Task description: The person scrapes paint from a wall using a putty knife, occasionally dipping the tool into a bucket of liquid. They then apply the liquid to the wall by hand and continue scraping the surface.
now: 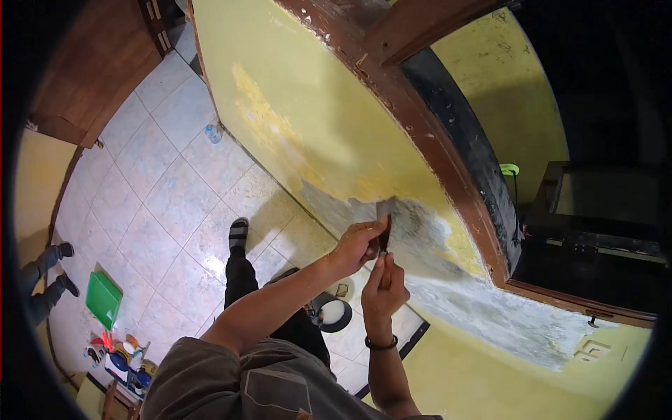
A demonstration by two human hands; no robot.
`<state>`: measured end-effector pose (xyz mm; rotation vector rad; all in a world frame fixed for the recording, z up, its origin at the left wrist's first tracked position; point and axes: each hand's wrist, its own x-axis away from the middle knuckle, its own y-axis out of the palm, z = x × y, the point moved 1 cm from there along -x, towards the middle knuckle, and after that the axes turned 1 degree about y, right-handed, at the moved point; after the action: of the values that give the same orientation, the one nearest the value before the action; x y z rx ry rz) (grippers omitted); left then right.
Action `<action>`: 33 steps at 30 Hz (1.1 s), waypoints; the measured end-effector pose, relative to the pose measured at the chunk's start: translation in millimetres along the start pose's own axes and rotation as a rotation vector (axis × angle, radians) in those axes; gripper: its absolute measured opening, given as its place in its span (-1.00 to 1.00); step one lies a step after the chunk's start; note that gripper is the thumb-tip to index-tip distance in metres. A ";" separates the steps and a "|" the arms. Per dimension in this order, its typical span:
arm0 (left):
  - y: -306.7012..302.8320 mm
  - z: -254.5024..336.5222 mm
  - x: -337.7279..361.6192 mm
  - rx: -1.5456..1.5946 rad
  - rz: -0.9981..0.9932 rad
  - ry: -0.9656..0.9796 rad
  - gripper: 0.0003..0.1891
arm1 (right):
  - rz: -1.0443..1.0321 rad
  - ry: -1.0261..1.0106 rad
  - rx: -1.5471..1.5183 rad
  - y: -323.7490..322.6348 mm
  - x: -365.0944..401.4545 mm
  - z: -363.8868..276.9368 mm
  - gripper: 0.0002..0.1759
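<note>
A putty knife with a dark handle points its flat blade up against the wall. My left hand is closed around it, the thumb lying near the base of the blade. Just below, the fingers of my right hand pinch the lower end of the handle; a dark band circles that wrist. Behind the blade, the yellow wall carries a grey, rough patch of bare or filled plaster. Between my legs and the wall stands a dark bucket with white material inside.
A brown wooden frame borders the wall, with a wall socket low on the right. On the tiled floor are a plastic bottle, a green tray and several tools. Another person's legs show at the left.
</note>
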<state>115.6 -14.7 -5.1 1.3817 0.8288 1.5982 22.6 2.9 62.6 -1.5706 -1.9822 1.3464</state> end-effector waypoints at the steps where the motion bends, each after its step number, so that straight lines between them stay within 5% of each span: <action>1: 1.7 -8.2 6.0 -0.062 -0.019 -0.040 -0.67 | 0.015 0.041 -0.043 -10.0 5.8 -9.9 -0.85; 4: 12.8 -4.5 6.3 -0.094 -0.069 -0.132 -0.65 | 0.037 -0.002 -0.032 -19.1 4.9 -5.5 -0.87; 6: 8.3 4.8 -13.2 0.022 -0.055 0.068 -0.63 | -0.011 0.079 0.027 -6.7 -6.5 -5.4 -0.86; 8: -0.7 9.7 -13.7 0.053 -0.135 0.065 -0.64 | -0.063 0.117 0.066 1.1 -16.4 -3.3 -0.85; 11: 10.1 2.9 14.8 -0.110 -0.037 -0.065 -0.62 | 0.047 -0.062 -0.002 -14.2 7.3 -10.5 -0.87; 16: 8.0 8.4 -17.4 -0.014 -0.093 0.041 -0.62 | 0.065 0.027 0.060 0.2 -13.6 -4.5 -0.88; 18: 3.8 -8.8 3.4 0.018 -0.061 -0.108 -0.63 | -0.077 0.137 0.140 -18.7 10.8 -4.4 -0.87; 19: 5.7 -12.1 10.1 -0.090 -0.067 -0.108 -0.66 | 0.096 -0.101 -0.020 -17.0 6.8 -4.8 -0.87; 20: 11.3 -14.6 10.5 0.001 -0.053 -0.148 -0.66 | 0.037 0.086 -0.045 -20.8 7.6 -6.1 -0.86; 22: 14.9 -6.5 -10.3 0.029 0.055 0.045 -0.64 | 0.084 -0.022 0.062 5.0 -5.0 -6.5 -0.86; 26: -5.9 -23.4 -7.5 -0.015 0.018 -0.045 -0.62 | -0.013 0.041 0.059 -10.9 8.2 1.5 -0.88; 28: 13.9 -17.5 8.7 -0.093 -0.041 -0.058 -0.61 | 0.123 -0.001 -0.124 -19.3 9.5 1.9 -0.88; 30: 24.8 -23.5 -22.6 0.228 0.236 0.057 -0.61 | 0.117 -0.144 -0.022 0.9 -8.7 8.0 -0.88; 32: -9.9 12.6 -24.2 0.045 -0.145 0.086 -0.61 | 0.038 -0.044 -0.090 18.8 -30.0 9.2 -0.88; 33: -1.3 17.4 -16.8 0.077 -0.021 0.104 -0.61 | -0.007 -0.019 -0.132 16.9 -26.3 5.2 -0.89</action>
<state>133.5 -30.1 -10.4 1.3483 0.9726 1.6483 39.2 -22.9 54.8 -1.6110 -2.1254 1.2557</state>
